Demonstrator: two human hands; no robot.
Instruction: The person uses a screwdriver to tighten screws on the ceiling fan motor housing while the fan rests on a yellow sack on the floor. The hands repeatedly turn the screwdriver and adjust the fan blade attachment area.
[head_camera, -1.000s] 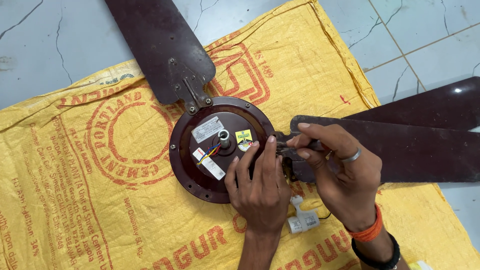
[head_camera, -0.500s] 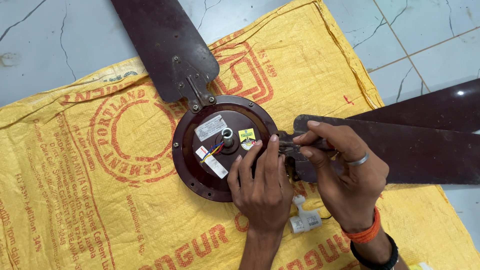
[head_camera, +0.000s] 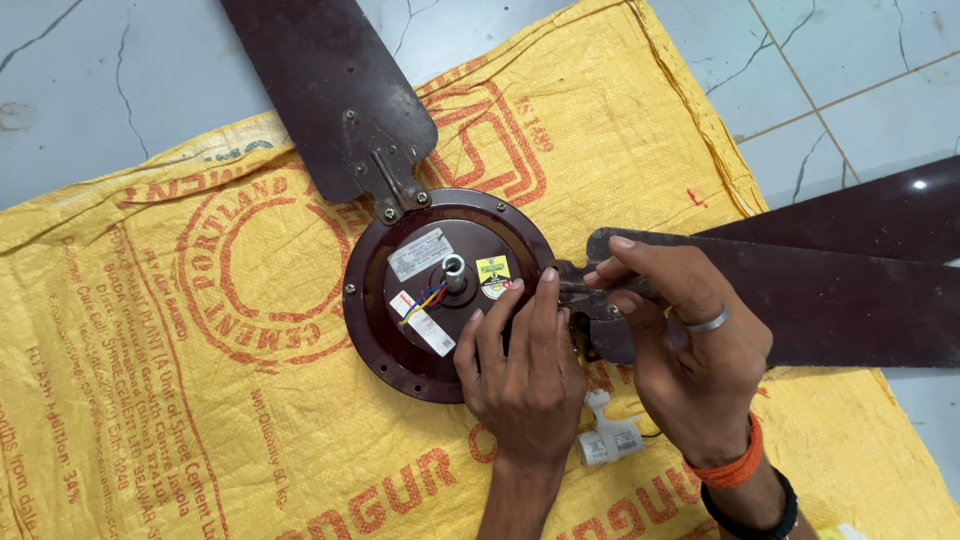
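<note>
Dark maroon ceiling fan lying on a printed yellow woven sack, both hands at the blade joint on the motor's right side.

The round, glossy maroon metal motor housing (head_camera: 400, 330) sits at the middle of the yellow sack (head_camera: 150, 400), which is spread over a pale tiled floor (head_camera: 850, 90); its face carries a short silver centre shaft (head_camera: 453, 270), white and yellow stickers, and red, blue and yellow wires. One flat maroon blade (head_camera: 320, 90) runs to the far left, bolted on by a metal bracket; two more extend right. The left hand (head_camera: 525, 370) rests open, fingers spread flat on the housing's near-right rim. The right hand (head_camera: 690, 350), wearing a silver ring and orange wristband, pinches the bracket end of the right blade (head_camera: 820, 310). A small white cylindrical capacitor (head_camera: 608, 440) lies near, between the wrists.
</note>
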